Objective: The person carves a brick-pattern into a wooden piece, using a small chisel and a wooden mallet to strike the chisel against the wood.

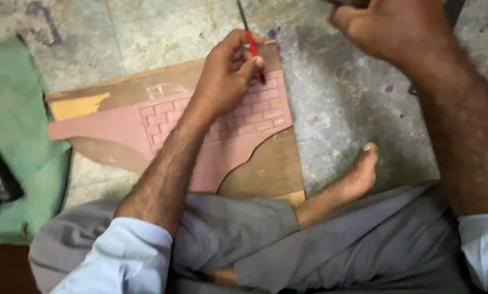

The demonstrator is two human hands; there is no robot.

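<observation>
Lying on a wooden board (265, 169) on the floor (353, 109), a pink brick-patterned slab (162, 128) is being scored with a red-handled tool (251, 41), pinched in the left hand (227, 73). The right hand (396, 27), far right, is curled shut; any contents cannot be told. Steady, straight strokes seem called for next

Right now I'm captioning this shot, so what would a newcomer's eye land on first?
The left hand at top centre, pinching a thin red-and-black tool with its tip on a pink slab scored like brickwork. The slab lies on a brown board on the stone floor; a bare foot rests to its right.
</observation>
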